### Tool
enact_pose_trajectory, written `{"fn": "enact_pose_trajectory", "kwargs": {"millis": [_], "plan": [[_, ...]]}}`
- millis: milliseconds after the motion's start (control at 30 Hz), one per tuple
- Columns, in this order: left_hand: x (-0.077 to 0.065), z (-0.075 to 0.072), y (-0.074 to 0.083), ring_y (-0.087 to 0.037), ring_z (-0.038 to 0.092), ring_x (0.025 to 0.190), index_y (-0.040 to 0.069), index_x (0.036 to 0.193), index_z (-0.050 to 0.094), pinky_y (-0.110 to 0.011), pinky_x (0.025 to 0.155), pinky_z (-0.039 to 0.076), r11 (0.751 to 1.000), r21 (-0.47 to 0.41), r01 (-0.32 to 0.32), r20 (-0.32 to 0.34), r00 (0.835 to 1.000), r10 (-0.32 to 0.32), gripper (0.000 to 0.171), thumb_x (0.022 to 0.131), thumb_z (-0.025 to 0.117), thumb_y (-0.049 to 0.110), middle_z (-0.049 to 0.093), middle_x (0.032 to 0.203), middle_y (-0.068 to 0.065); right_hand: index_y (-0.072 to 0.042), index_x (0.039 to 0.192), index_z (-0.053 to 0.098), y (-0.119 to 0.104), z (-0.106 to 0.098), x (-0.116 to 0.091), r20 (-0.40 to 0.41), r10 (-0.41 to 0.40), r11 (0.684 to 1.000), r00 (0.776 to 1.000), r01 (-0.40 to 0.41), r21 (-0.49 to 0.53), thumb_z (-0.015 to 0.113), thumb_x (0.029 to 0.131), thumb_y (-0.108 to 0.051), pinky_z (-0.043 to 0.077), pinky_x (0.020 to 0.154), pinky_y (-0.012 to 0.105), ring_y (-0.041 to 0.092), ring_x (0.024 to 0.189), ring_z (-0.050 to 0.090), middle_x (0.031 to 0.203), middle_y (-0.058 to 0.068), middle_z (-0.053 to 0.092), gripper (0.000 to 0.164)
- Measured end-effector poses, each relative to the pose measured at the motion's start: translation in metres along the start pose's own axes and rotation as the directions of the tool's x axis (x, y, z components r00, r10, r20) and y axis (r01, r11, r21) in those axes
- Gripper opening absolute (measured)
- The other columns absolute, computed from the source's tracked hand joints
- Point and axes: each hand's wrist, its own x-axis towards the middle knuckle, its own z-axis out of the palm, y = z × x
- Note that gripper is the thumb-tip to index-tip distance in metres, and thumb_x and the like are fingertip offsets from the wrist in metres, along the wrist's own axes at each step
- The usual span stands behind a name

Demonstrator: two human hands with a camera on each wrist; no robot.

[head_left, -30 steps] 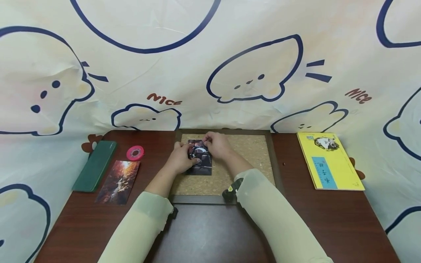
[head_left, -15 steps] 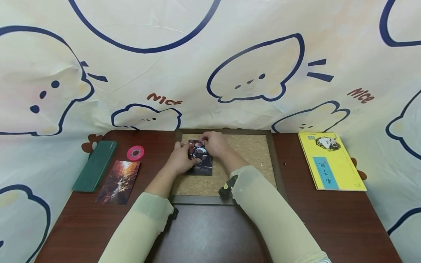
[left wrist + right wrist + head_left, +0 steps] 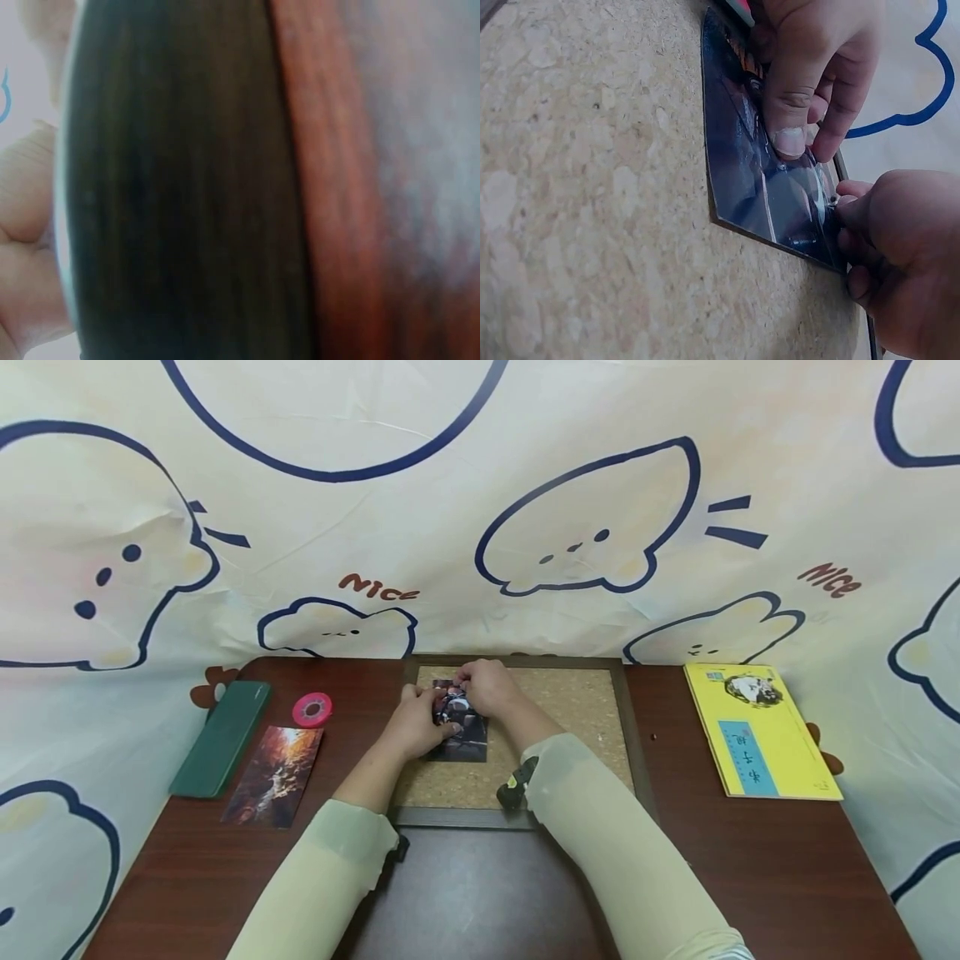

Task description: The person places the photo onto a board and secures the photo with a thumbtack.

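Observation:
A dark printed photo card [image 3: 467, 742] lies on the cork board [image 3: 558, 727], toward its upper left. My left hand [image 3: 414, 720] rests over the card's left side. Its thumb [image 3: 789, 139] presses on the glossy face, with the other fingers stretched toward the top edge. At the card's top right corner, my right hand [image 3: 491, 687] pinches with curled fingertips. A tiny dark speck shows by those fingertips in the right wrist view; I cannot tell what it is. The left wrist view is blurred, with part of the left hand [image 3: 30, 225] at its edge.
A brown frame [image 3: 630, 752] borders the board. Left on the wooden table [image 3: 172, 893] are a second photo card [image 3: 273, 777], a pink ring-shaped disc [image 3: 312, 710] and a green case [image 3: 221, 739]. A yellow book [image 3: 761, 731] lies right, with a tiny dark thing [image 3: 653, 737] nearer.
My right hand and forearm have shifted slightly left along the card's top edge. The left hand stays on the card, and the card keeps its place on the board.

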Motion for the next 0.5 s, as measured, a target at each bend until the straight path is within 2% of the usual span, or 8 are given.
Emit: {"fn": "enact_pose_trajectory", "kwargs": {"millis": [200,500], "plan": [[-0.0007,-0.0006,0.0000,-0.037,0.053,0.123,0.005,0.155,0.046,-0.052,0.107,0.045,1.000,0.000,-0.003,0.003,1.000,0.003,0.075,0.093,0.079,0.032,0.035,0.144,-0.021,-0.019,0.108,0.076,-0.0024,0.0006,0.0008,0.003,-0.002,0.999,1.000,0.003,-0.041,0.055,0.104,-0.016,0.054,0.092,0.038,0.020,0.105,0.068,0.104,-0.002,0.074,0.022],[-0.0012,-0.0006,-0.0001,-0.036,0.053,0.121,0.005,0.155,0.046,-0.051,0.105,0.046,1.000,-0.005,0.010,0.001,1.000,-0.010,0.075,0.093,0.079,0.032,0.036,0.142,-0.020,-0.017,0.112,0.078,-0.0002,0.0038,0.0021,-0.038,-0.002,1.000,0.999,0.002,-0.009,0.057,0.103,-0.015,0.053,0.096,0.038,0.022,0.111,0.068,0.111,0.001,0.075,0.023]]}}
